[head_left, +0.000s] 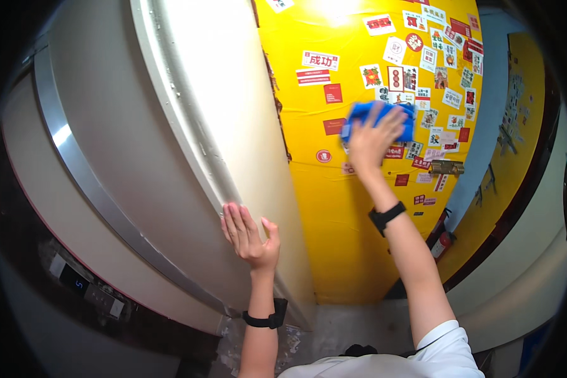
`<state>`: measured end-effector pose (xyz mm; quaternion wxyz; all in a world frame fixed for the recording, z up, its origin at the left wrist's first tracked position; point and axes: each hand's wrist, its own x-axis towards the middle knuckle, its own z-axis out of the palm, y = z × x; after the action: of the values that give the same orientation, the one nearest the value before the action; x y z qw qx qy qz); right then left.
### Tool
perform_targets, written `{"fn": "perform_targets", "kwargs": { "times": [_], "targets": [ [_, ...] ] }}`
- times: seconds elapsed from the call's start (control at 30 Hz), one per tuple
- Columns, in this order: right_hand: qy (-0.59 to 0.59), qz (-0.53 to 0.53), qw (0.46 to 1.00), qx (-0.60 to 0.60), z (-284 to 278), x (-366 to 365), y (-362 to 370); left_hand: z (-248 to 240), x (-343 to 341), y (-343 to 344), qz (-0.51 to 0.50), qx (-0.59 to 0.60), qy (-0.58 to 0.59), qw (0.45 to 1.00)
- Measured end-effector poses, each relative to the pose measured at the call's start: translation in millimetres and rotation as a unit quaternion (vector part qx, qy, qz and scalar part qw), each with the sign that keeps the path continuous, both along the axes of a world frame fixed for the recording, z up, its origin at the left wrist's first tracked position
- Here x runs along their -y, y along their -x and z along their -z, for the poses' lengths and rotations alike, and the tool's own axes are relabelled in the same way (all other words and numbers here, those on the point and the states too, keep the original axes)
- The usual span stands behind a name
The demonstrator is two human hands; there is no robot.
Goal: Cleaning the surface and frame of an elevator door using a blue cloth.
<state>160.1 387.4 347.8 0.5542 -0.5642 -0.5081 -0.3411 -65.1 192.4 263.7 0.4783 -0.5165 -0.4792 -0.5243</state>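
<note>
A folded blue cloth [402, 129] is pressed flat against a yellow door panel [334, 233] covered in red and white stickers. My right hand [375, 140] lies over the cloth, its fingers reaching up and slightly blurred. On the left, my left hand [249, 239] rests with stretched fingers on the edge of a pale wall panel [246, 132] beside the yellow surface; it holds nothing. A brass latch [446, 167] sits on the yellow door, right of the cloth. Each wrist wears a black band.
Several stickers [321, 60] spread over the upper door. A red fire extinguisher [444, 242] stands beyond its right edge, near another yellow surface [516, 138]. At the lower left is a dark strip with a lit display panel [82, 283]. Grey floor [346, 321] shows below.
</note>
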Motion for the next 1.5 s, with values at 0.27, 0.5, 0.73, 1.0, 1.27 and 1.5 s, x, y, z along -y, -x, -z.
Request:
{"fn": "perform_targets", "kwargs": {
  "times": [0.27, 0.5, 0.73, 1.0, 1.27, 1.5],
  "targets": [
    [0.095, -0.209, 0.929, 0.29, 70, 21, -1, -2, 5, 11, 0.018, -0.016, 0.009, 1.0],
    [0.075, 0.002, 0.995, 0.07, 89, 29, -130, -1, 4, 6, 0.028, -0.017, 0.005, 0.999],
    [0.065, 0.069, 0.995, -0.031, 60, 3, -149, 1, 4, 6, 0.024, -0.009, -0.002, 1.0],
    [0.009, 0.044, 0.994, -0.101, 18, -17, -89, 1, 4, 7, 0.022, -0.003, -0.002, 1.0],
    [0.019, -0.025, 0.999, 0.039, 11, 9, 55, 1, 6, 11, 0.017, -0.01, -0.001, 1.0],
    [0.086, -0.13, 0.974, 0.162, 84, 13, 86, 1, 3, 8, 0.018, -0.017, 0.001, 1.0]
  ]
}}
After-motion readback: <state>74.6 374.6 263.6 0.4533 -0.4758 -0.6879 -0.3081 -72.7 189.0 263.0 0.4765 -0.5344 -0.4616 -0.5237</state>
